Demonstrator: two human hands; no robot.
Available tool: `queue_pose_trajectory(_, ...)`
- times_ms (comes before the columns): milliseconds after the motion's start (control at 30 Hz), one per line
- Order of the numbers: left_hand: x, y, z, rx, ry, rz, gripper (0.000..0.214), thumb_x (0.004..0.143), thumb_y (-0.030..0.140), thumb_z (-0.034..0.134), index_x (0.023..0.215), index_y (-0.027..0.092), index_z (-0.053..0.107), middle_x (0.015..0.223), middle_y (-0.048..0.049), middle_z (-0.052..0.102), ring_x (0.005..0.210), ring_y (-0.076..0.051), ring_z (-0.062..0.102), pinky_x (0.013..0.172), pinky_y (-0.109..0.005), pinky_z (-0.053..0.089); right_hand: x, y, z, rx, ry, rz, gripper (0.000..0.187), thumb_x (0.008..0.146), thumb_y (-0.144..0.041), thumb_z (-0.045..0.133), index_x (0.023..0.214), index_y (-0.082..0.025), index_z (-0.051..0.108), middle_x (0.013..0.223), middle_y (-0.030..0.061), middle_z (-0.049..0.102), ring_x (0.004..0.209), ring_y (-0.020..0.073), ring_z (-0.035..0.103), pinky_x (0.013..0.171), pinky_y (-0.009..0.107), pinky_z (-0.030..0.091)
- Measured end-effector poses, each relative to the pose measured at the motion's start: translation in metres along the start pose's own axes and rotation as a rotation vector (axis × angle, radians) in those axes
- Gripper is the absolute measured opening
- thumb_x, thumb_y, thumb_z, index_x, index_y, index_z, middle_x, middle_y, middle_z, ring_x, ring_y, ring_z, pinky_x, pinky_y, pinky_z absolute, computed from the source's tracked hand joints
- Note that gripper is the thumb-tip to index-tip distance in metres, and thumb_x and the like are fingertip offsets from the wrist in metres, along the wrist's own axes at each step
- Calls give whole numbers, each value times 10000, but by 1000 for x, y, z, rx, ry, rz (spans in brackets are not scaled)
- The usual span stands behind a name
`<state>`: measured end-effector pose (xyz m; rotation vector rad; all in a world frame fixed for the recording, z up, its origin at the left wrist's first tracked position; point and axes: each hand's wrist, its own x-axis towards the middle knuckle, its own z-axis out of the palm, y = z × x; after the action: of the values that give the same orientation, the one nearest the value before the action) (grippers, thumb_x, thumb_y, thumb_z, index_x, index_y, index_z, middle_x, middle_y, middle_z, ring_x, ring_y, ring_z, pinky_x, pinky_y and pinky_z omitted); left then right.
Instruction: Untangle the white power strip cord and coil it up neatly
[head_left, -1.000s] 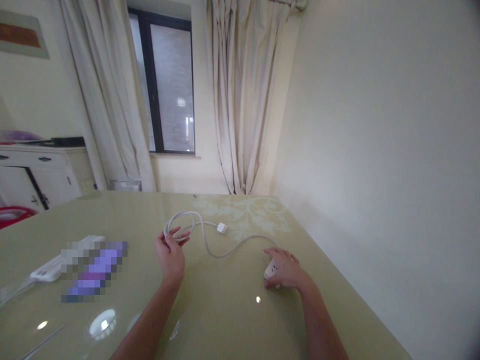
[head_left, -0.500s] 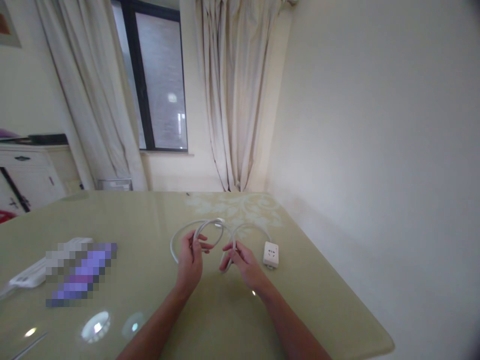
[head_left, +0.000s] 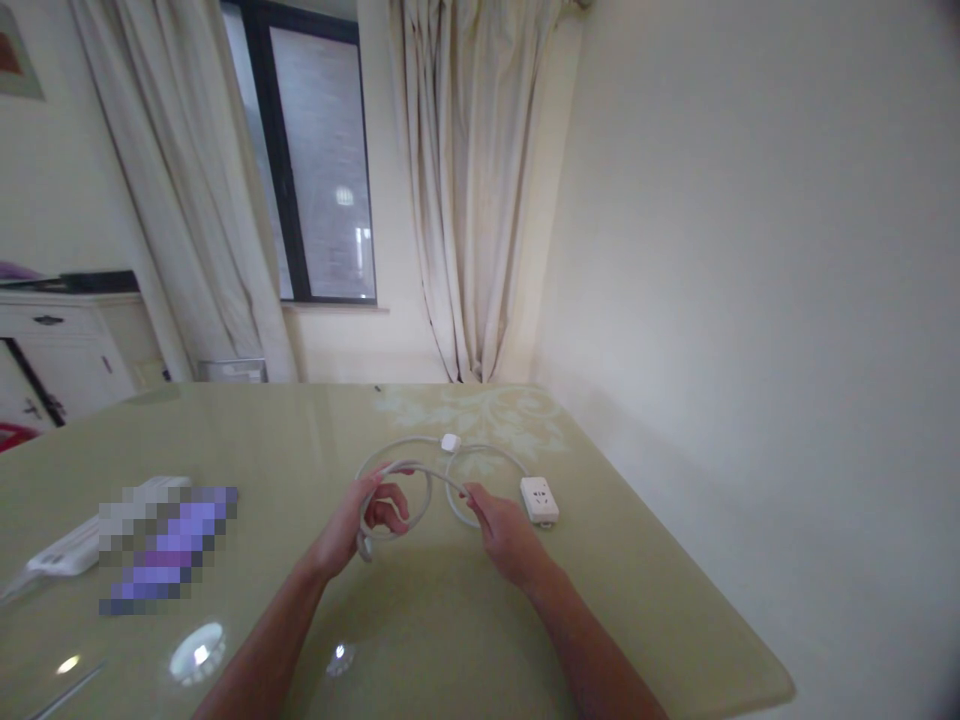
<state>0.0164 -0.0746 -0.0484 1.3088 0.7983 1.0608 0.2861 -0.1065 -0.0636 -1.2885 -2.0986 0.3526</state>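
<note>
A white power cable lies looped on the glossy green table. My left hand is curled around one coil of it. My right hand pinches the cable a little to the right, fingers closed on it. The cable's white plug rests on the table just beyond the loops. Its white socket block lies flat to the right of my right hand, not touched.
A second white power strip and a blurred purple item lie at the left. The right wall runs close along the table's right edge. Curtains, a window and a white cabinet stand behind.
My right hand left the socket block and took hold of the cable. Both hands came together and gathered the cable into tighter loops. The socket block slid slightly left.
</note>
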Motion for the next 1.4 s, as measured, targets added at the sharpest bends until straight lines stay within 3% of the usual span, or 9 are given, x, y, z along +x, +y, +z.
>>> queue_pose_trajectory(133,-8,1,9,-44,-373,-271,614,944,609,507,1395,200,586,1004,-111,725,592,-173,696,581,-283,514,-1,-4,6,-170,-51,-52,307,1050,-260,413,1271,-253,626,1026,101,770,921,249,718,781,300,478)
queue_pose_trajectory(233,-11,1,28,71,-448,-185,524,950,547,585,1340,200,626,1049,-108,705,765,-191,706,702,-308,542,-2,-6,10,-164,-43,-95,272,1049,-251,416,1185,-256,652,1032,97,763,912,241,713,789,308,486)
queue_pose_trajectory(333,-5,-2,39,277,-343,34,415,966,525,588,1187,185,674,873,-53,679,733,-157,631,711,-288,521,-1,-5,12,-6,29,-44,295,1086,-356,379,1053,-231,645,893,72,741,804,217,697,723,292,485)
queue_pose_trajectory(467,9,-8,26,445,-59,264,375,968,542,565,1012,183,667,707,-6,599,638,-135,548,609,-249,467,3,3,7,180,162,-32,340,1079,-477,413,1084,-216,630,897,53,741,823,202,702,729,277,500)
queue_pose_trajectory(633,18,-13,-5,567,272,387,507,978,574,500,1279,190,636,685,19,573,555,-134,505,531,-246,428,3,12,-3,-6,268,-97,373,1090,-442,390,1169,-225,683,1047,87,758,954,225,717,829,305,523)
queue_pose_trajectory(867,12,-13,-6,1172,252,506,330,1020,427,491,1179,259,726,1101,-94,746,1015,-263,678,905,-395,510,-2,6,-2,-196,111,-129,377,1093,-406,397,1205,-234,713,954,87,744,852,220,709,741,287,504)
queue_pose_trajectory(1133,2,-13,53,1480,47,735,267,1053,279,459,947,232,699,837,-42,727,832,-223,637,809,-367,390,-1,-12,19,-258,7,-176,435,1094,-473,356,1140,-224,710,909,78,733,804,189,691,716,255,462)
queue_pose_trajectory(1233,6,-11,46,1421,164,712,337,1069,283,399,865,225,661,801,-36,716,785,-210,623,759,-348,353,2,-9,15,-233,10,-155,427,1078,-498,396,1110,-208,708,956,85,737,856,197,695,754,261,474)
queue_pose_trajectory(1400,11,-5,3,1356,624,602,386,1067,334,352,802,227,611,737,-57,685,762,-236,620,742,-346,346,5,-10,4,-237,60,-154,418,1083,-480,392,1215,-211,683,994,97,712,920,208,686,800,273,483)
